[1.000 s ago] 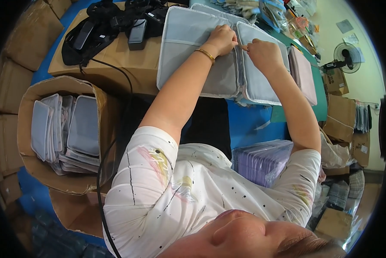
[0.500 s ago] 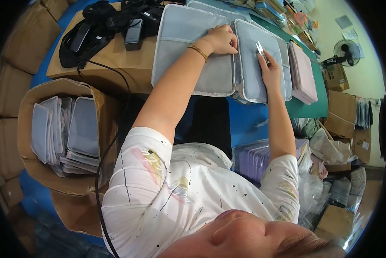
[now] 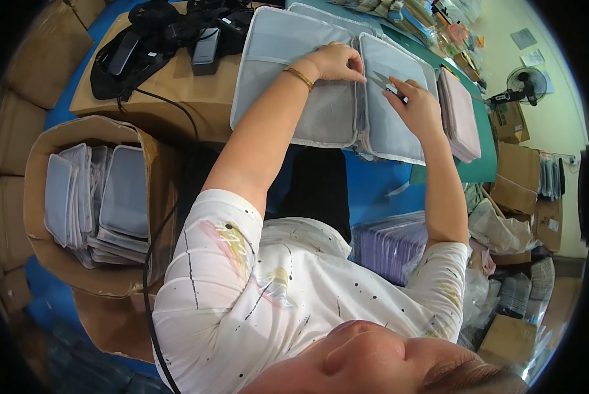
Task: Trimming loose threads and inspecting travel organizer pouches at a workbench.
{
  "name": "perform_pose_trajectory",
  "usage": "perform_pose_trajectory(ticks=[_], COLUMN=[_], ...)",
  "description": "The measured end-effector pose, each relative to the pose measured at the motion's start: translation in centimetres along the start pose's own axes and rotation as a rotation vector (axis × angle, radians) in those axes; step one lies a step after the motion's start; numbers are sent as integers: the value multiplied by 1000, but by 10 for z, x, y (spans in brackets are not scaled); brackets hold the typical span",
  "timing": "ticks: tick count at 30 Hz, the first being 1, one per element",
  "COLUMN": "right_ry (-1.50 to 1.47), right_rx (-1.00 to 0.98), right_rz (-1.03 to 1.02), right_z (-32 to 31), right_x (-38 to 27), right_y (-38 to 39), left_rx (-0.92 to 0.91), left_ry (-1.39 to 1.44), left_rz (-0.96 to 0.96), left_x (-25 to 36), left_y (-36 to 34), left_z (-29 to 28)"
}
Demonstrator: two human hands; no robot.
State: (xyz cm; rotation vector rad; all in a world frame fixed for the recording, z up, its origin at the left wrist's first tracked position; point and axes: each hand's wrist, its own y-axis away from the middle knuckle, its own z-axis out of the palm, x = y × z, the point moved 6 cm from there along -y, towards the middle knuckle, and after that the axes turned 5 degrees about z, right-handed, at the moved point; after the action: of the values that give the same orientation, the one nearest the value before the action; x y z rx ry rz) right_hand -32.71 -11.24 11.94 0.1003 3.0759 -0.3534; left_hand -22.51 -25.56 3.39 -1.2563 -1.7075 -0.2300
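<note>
A grey-blue zip pouch (image 3: 324,118) lies open on the worktop, its white-piped edge facing me. Over its right side rests my left hand (image 3: 337,64), finger and thumb pinched at the piped edge; what they pinch, if anything, is too small to make out. Right beside it lies a second grey-blue panel (image 3: 389,128), whose join to the first I cannot tell. Above this panel my right hand (image 3: 418,105) is closed round a small pair of scissors (image 3: 378,80). Their blades are apart and point left toward my left fingertips.
Pink pouches (image 3: 460,121) are stacked right on the green mat (image 3: 481,164). A cardboard box (image 3: 38,190) of grey-blue pouches stands left. Behind it, black gear and a power bank (image 3: 205,49) lie on another carton (image 3: 104,92). Purple items in plastic (image 3: 386,246) sit below right.
My right hand has turned and brought the scissors left, from pointing up to pointing at my left fingertips, with the blades now wider apart. The left hand has barely moved.
</note>
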Motion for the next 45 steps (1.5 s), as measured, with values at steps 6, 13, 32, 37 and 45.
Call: perform_pose_trajectory(ticks=[6,13,32,37,45], right_ry=[135,174,235,-584,-885], right_rx=[57,-35,122,325,436], right_rz=[24,-20,-39,350,423], right_z=[-4,-9,-13,70,79], right_x=[5,-18,-20,87,90], right_y=[8,6,4,1,9], left_rx=[-54,-14,-10,28,44], left_ry=[-377,-125,8,34,-347], left_rz=[45,96,84,80,194], left_x=[11,4,-2,3,57], left_y=[1,3,2,-3,42], left_z=[8,0,-1,-3,22])
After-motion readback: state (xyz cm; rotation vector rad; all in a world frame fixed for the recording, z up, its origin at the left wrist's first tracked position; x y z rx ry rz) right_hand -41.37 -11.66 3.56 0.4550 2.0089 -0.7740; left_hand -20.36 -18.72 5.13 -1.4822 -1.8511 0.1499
